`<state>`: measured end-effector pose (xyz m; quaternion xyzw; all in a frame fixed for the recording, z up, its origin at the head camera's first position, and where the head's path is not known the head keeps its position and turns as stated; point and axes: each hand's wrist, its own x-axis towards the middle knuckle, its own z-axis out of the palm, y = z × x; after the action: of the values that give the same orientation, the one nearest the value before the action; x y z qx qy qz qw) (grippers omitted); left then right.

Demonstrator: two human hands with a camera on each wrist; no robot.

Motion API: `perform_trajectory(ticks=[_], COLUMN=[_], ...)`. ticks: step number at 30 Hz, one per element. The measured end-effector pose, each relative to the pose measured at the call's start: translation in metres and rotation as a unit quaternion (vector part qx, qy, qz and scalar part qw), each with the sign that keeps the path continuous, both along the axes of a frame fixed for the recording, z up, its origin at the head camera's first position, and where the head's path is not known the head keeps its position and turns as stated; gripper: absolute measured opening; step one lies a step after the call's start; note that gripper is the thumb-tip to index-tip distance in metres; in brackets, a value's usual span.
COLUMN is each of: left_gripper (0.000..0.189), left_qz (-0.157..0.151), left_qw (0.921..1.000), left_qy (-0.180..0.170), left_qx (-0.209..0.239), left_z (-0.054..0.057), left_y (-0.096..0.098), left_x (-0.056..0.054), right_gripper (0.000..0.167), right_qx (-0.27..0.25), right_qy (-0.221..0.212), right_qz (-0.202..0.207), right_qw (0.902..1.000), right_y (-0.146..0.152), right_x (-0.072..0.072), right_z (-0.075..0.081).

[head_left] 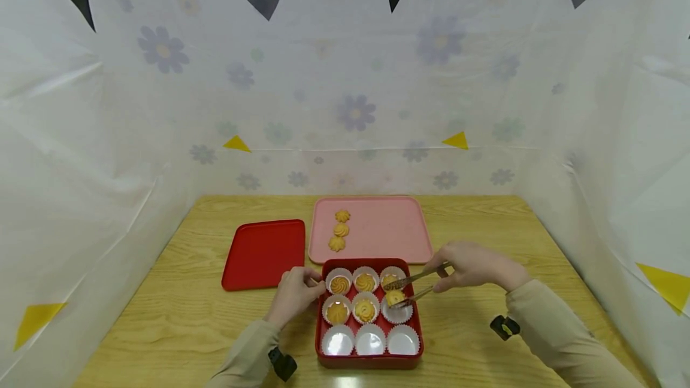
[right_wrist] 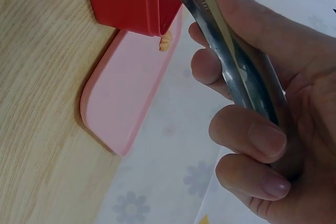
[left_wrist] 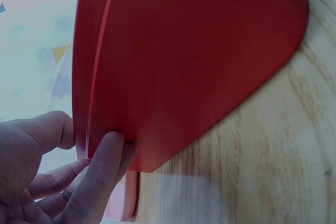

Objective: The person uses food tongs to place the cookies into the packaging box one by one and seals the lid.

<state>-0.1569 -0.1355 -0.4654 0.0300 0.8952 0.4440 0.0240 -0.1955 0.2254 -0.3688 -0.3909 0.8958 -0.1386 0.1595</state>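
Observation:
A red box [head_left: 369, 362] holds white paper cups in rows, several with a piped cookie [head_left: 364, 310] inside. My left hand [head_left: 295, 296] grips the box's left wall near the back; in the left wrist view, fingers press its outer side [left_wrist: 173, 66]. With curled fingers, my right hand [head_left: 470, 265] holds metal tongs [right_wrist: 231, 61]. Between the tong tips, in the head view, is a cookie [head_left: 395, 298], over the middle-row right paper cup [head_left: 398, 316]. Whether it touches the cup I cannot tell. The front-row cups [head_left: 370, 340] contain no cookies.
Behind the box lies a pink tray [head_left: 385, 229] with three cookies [head_left: 341, 230] along its left side. A flat red tray or lid [head_left: 266, 256] lies on the wooden table [head_left: 178, 316] at left. Patterned sheeting [head_left: 302, 76] encloses the table's back and sides.

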Motion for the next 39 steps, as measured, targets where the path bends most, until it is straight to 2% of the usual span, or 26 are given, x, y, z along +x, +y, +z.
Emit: perform_trajectory(ticks=[11, 23, 39], left_gripper=[0.012, 0.011, 0.012], left_qz=[0.004, 0.002, 0.001], left_qw=[1.0000, 1.0000, 1.0000], left_qy=[0.001, 0.001, 0.006], left_qx=[0.000, 0.003, -0.003], left_z=[-0.001, -0.002, -0.001], left_y=[0.000, 0.000, 0.000], left_x=[0.000, -0.001, 0.000], right_gripper=[0.026, 0.028, 0.030], right_qx=[0.017, 0.045, 0.050], right_qy=[0.015, 0.020, 0.020], right_qz=[-0.008, -0.024, -0.025], right_qw=[0.9997, 0.9985, 0.9982], right_y=[-0.006, -0.019, -0.023], right_x=[0.004, 0.009, 0.012], right_z=[-0.005, -0.001, 0.003])
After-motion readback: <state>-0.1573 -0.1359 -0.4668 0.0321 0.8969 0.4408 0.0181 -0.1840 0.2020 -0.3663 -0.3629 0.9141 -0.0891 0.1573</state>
